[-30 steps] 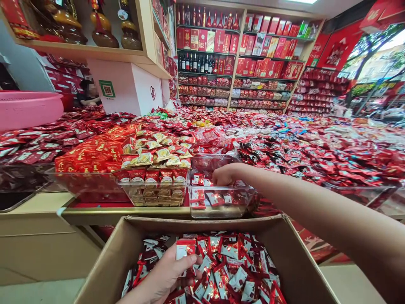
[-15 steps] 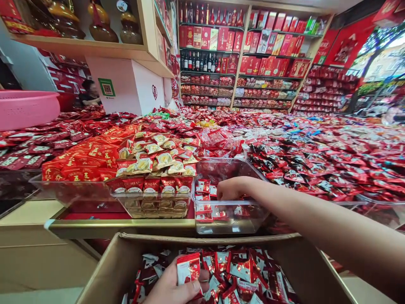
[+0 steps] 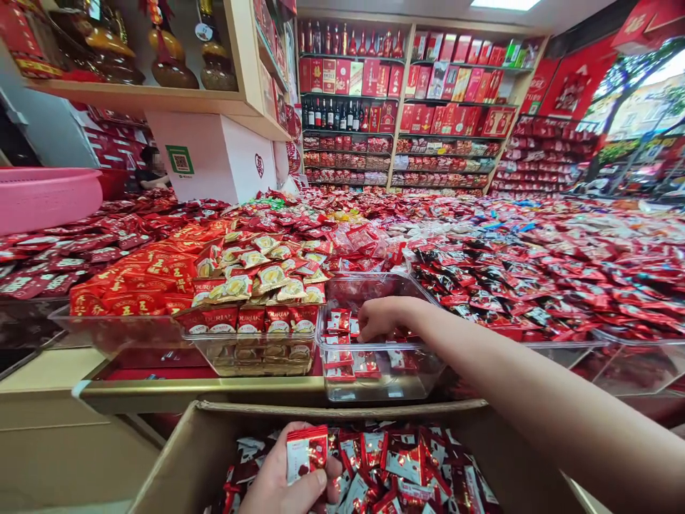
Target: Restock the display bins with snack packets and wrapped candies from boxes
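Display of wrapped sweets (image 3: 514, 293) is spreading across the bkgd, well beyond both hands.

Cardboard box (image 3: 170, 460) is standing nearest the wearer, top uncovered, loose red/white packets (image 3: 404, 464) filling the visible part. Far edge is running approx. crosswise, betw. box contents & counter.

Clear tray (image 3: 425, 375) is sitting just past that edge, a bit R of box ctr; durian packets (image 3: 278, 319) are standing in the container next to it, L side. Tray packets (image 3: 338, 320) are lying in rough rows, mostly front-L; back is showing bare plastic.

Hands are working apart. R hand (image 3: 388, 319) is hanging inside tray, fingers curling down at the tray packets; whether it's gripping one, can't tell (fingertips partly hidden). L hand (image 3: 283, 475) is staying low over box, thumb & fingers clamping a single packet.

Held packet (image 3: 307, 453): printed face is turning toward camera, crimped end up, long axis running approx. up-down in view, lower end hiding behind thumb.

Key relation: tray is lying ahead & R of held packet, box edge intervening; R hand is being the nearer one to tray.
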Available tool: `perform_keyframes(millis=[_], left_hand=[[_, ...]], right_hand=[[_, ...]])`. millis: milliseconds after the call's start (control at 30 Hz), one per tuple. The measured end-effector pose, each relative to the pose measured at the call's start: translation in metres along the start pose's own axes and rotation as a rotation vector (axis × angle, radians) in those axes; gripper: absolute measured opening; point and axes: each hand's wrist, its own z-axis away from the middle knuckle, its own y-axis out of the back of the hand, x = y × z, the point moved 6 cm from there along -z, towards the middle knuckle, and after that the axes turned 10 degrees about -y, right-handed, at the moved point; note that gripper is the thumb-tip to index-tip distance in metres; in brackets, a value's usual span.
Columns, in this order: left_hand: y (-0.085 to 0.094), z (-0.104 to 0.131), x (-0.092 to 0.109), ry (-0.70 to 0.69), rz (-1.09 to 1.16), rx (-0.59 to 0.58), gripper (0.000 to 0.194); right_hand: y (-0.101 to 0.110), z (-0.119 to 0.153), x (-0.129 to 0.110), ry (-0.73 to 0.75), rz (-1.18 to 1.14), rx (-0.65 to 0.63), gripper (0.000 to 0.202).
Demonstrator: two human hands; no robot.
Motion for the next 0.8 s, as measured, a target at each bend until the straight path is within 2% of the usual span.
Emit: perform_keyframes(millis=[133, 200, 233, 333, 367, 400, 467, 500, 600, 667, 800], left_hand=[[-0.004, 0.003, 0.004, -0.061, -0.051, -0.078, 0.032], [-0.006, 0.005, 0.006, -0.068, -0.068, -0.121, 0.029], [-0.006, 0.007, 0.008, -0.081, -0.070, -0.136, 0.027], [-0.009, 0.013, 0.015, -0.138, -0.080, -0.174, 0.023], [-0.010, 0.015, 0.018, -0.152, -0.079, -0.189, 0.024], [-0.013, 0.016, 0.020, -0.162, -0.074, -0.201, 0.026], [-0.019, 0.019, 0.024, -0.195, -0.046, -0.236, 0.033], [-0.024, 0.019, 0.026, -0.219, -0.028, -0.258, 0.036], [-0.035, 0.019, 0.032, -0.272, -0.004, -0.281, 0.039], [-0.040, 0.020, 0.034, -0.276, -0.034, -0.255, 0.037], [-0.043, 0.026, 0.038, -0.252, -0.083, -0.268, 0.036]], right_hand=[[0.013, 0.005, -0.004, 0.043, 0.042, 0.157, 0.024], [0.026, 0.015, -0.010, 0.103, 0.072, 0.319, 0.020], [0.035, 0.026, -0.015, 0.140, 0.077, 0.439, 0.018], [0.046, 0.082, -0.029, 0.274, -0.021, 0.840, 0.019], [0.040, 0.105, -0.034, 0.328, -0.100, 0.921, 0.019], [0.028, 0.125, -0.039, 0.398, -0.199, 0.936, 0.019], [-0.012, 0.148, -0.049, 0.474, -0.395, 0.767, 0.019], [-0.037, 0.150, -0.052, 0.450, -0.470, 0.641, 0.019], [-0.095, 0.137, -0.049, 0.321, -0.719, 0.476, 0.023], [-0.114, 0.121, -0.042, 0.296, -0.914, 0.441, 0.025], [-0.123, 0.101, -0.034, 0.355, -1.197, 0.302, 0.024]])
